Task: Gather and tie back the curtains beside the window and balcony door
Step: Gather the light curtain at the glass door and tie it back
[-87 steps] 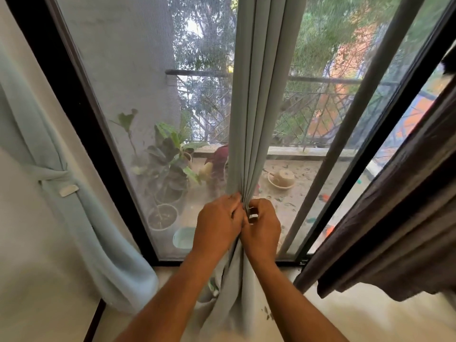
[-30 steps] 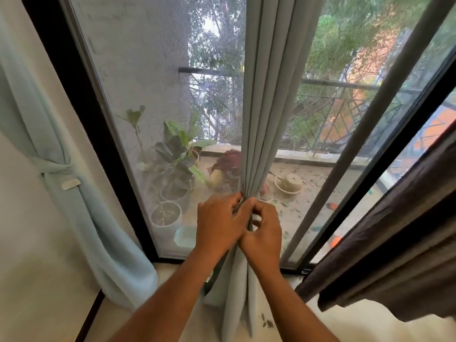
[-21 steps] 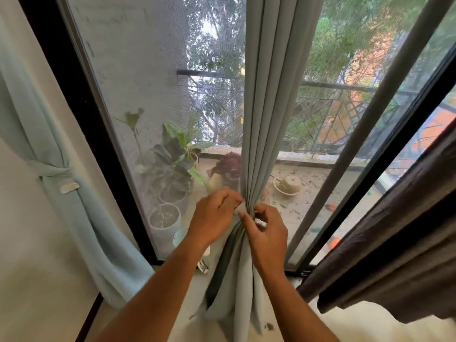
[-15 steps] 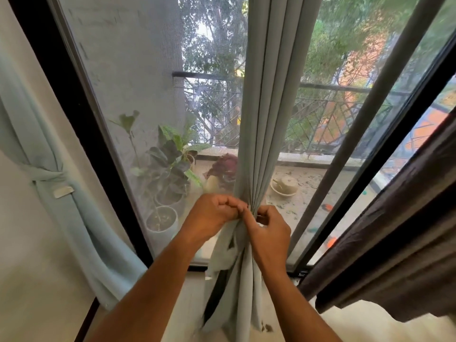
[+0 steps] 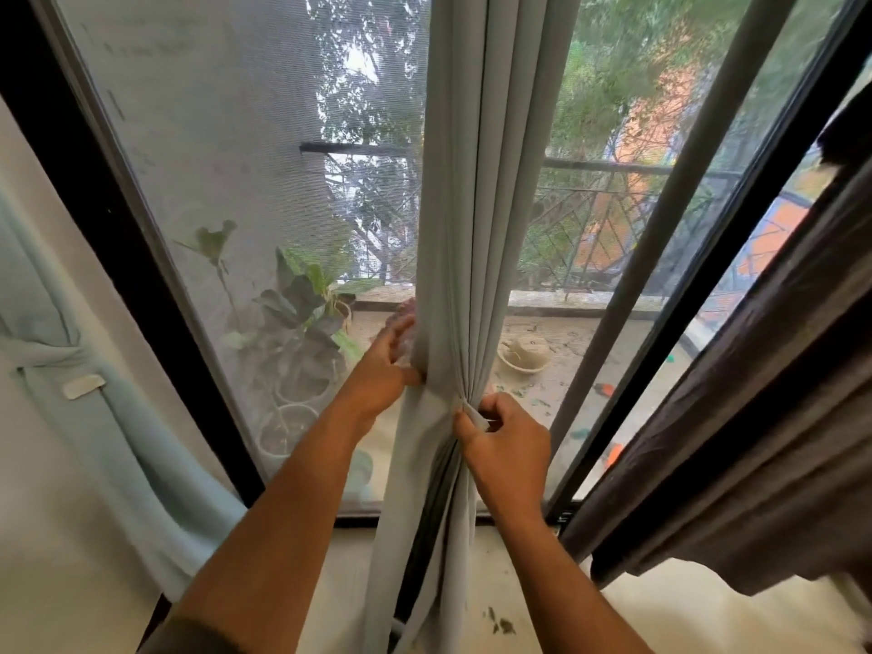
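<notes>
A pale grey-green curtain (image 5: 472, 191) hangs in tight folds in front of the glass balcony door (image 5: 236, 158). My right hand (image 5: 507, 441) pinches the gathered folds and a small pale tie strip (image 5: 474, 417) at the curtain's right side. My left hand (image 5: 384, 365) is at the curtain's left edge, fingers spread and reaching behind the fabric. A second pale curtain (image 5: 85, 417) at the far left is bound with a tie band (image 5: 82, 386). A dark brown curtain (image 5: 764, 394) hangs loose at the right.
Black door frames (image 5: 108, 219) run on both sides of the glass. Potted plants (image 5: 302, 332) and a railing stand outside on the balcony. The light floor (image 5: 684, 616) shows below, with a few dark specks near the curtain's foot.
My left hand has let go of the bunched folds and moved up and left, round the curtain's left edge. My right hand has stayed pinched on the folds and strip.
</notes>
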